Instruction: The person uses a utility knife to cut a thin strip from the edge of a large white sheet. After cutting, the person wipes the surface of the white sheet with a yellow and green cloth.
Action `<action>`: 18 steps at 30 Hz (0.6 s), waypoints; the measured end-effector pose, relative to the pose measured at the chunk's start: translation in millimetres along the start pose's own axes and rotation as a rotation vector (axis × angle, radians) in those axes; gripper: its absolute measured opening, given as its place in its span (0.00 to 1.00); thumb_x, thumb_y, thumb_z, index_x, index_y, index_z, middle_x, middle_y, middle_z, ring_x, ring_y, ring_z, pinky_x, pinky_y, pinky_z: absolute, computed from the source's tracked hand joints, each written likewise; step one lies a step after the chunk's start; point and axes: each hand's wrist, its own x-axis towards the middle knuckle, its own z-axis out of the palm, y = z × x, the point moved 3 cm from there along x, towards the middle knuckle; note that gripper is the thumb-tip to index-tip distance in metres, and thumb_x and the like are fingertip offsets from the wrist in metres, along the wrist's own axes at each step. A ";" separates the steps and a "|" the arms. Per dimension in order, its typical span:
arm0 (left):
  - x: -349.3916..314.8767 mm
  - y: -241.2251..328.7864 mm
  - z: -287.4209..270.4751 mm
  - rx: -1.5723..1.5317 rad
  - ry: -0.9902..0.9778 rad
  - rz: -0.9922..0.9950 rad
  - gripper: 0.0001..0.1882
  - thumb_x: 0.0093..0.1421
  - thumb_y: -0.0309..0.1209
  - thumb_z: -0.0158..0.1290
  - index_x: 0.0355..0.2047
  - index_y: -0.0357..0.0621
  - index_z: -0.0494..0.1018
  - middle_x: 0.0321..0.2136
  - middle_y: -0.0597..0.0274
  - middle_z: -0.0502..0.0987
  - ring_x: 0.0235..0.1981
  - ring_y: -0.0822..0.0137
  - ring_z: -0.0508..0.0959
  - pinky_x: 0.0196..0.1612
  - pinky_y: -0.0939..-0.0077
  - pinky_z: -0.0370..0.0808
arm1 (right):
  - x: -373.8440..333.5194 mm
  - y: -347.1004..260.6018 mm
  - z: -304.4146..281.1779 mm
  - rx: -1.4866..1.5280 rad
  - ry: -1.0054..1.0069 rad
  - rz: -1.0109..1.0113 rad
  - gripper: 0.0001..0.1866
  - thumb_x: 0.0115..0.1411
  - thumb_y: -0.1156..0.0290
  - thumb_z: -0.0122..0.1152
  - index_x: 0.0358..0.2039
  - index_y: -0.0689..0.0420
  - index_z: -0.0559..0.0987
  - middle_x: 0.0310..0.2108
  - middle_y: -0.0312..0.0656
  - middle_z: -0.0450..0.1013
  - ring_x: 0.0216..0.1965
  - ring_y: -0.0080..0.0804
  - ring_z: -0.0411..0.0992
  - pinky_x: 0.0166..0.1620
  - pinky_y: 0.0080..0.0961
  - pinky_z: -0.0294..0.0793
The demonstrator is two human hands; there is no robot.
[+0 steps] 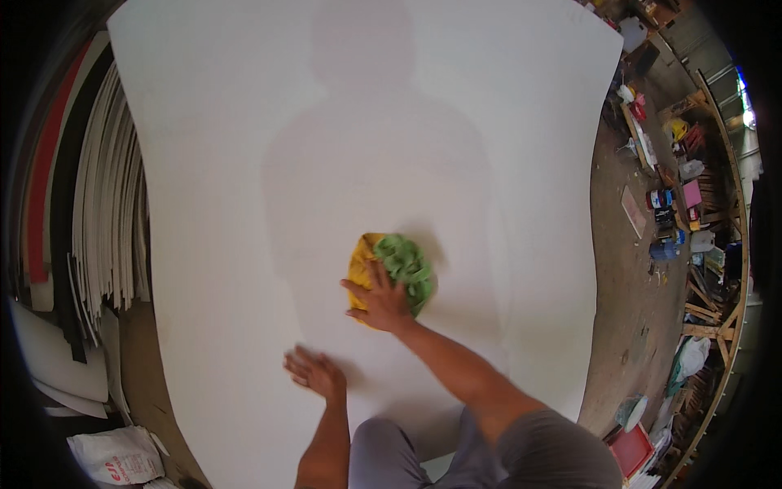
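A large white panel (228, 204) spreads out in front of me, with my shadow falling on it. Near its middle lies a bunched yellow cloth (358, 269) with a crumpled green cloth (405, 261) against its right side. My right hand (381, 300) has hold of the cloths from above, pressing them to the panel, its fingers spread across the yellow part. What the palm covers is hidden. Lower and to the left, my left hand (316, 372) holds nothing. Its fingers are stretched out, slightly blurred, over or on the panel; I cannot tell whether it touches.
Many thin sheets (106, 196) stand stacked on edge at the left, beside a red strip (50, 171). A white sack (118, 455) lies at lower left. Right of the panel, cans (664, 220), a red tray (630, 450) and wooden framing (717, 332) line the floor (623, 326).
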 end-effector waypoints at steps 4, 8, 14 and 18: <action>69.5 131.2 11.6 -0.032 0.033 0.222 0.31 0.76 0.51 0.36 0.75 0.56 0.55 0.78 0.50 0.37 0.78 0.41 0.33 0.74 0.38 0.37 | 9.3 83.4 7.3 -0.195 0.097 -0.107 0.23 0.60 0.48 0.63 0.58 0.28 0.80 0.55 0.45 0.72 0.55 0.49 0.71 0.52 0.51 0.76; 67.0 227.3 34.0 0.017 -0.031 0.265 0.34 0.75 0.52 0.35 0.76 0.55 0.48 0.78 0.50 0.37 0.78 0.42 0.35 0.75 0.39 0.36 | -75.2 367.2 -126.6 -0.602 0.194 0.555 0.14 0.68 0.55 0.56 0.41 0.50 0.81 0.36 0.45 0.77 0.37 0.45 0.74 0.41 0.45 0.75; 59.5 243.5 51.7 0.143 0.005 0.191 0.39 0.74 0.54 0.33 0.77 0.49 0.40 0.78 0.47 0.35 0.77 0.42 0.34 0.75 0.41 0.36 | -167.8 436.7 -278.8 -0.030 0.487 0.688 0.15 0.70 0.61 0.59 0.48 0.58 0.81 0.44 0.47 0.79 0.47 0.41 0.78 0.52 0.38 0.76; 61.6 243.1 46.0 0.156 -0.006 0.138 0.39 0.74 0.55 0.33 0.77 0.51 0.40 0.78 0.50 0.36 0.78 0.45 0.34 0.76 0.43 0.35 | -135.2 303.4 -294.2 0.626 0.843 0.512 0.16 0.73 0.64 0.55 0.52 0.62 0.78 0.44 0.42 0.76 0.48 0.30 0.73 0.58 0.30 0.71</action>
